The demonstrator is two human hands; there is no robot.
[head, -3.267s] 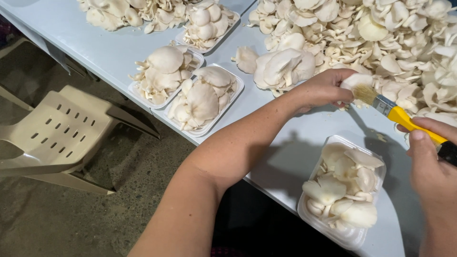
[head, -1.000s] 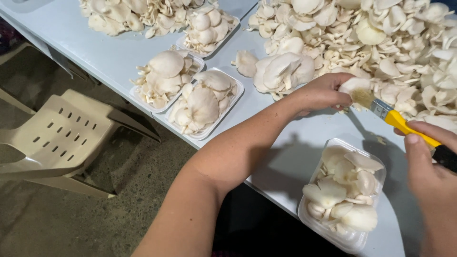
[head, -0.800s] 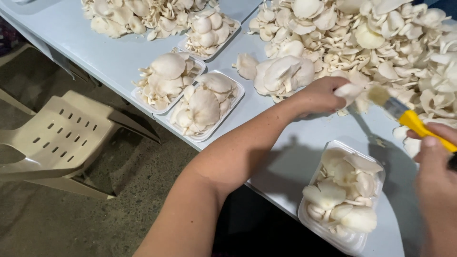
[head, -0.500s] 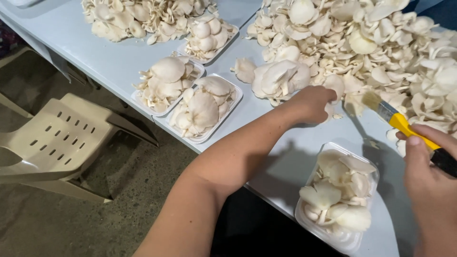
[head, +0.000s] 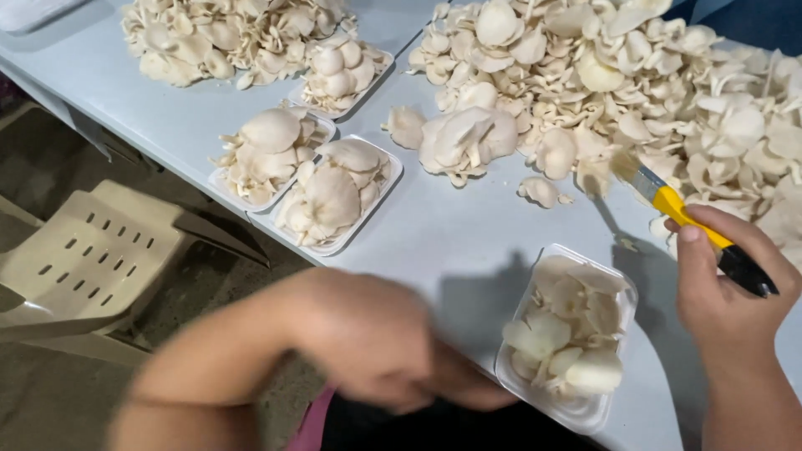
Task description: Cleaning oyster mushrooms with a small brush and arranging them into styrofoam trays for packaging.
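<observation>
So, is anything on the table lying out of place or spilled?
One small mushroom lies alone on the bare table, apart from the big heap and outside every tray, with small crumbs beside it. Otherwise nothing looks spilled or damaged.

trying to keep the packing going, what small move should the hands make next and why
Probably reach the left hand back to the loose mushroom lying apart from the pile and bring it under the brush. The left hand is blurred near the table edge and seems to hold nothing, the right hand has the brush raised, and the near tray looks only partly filled.
</observation>
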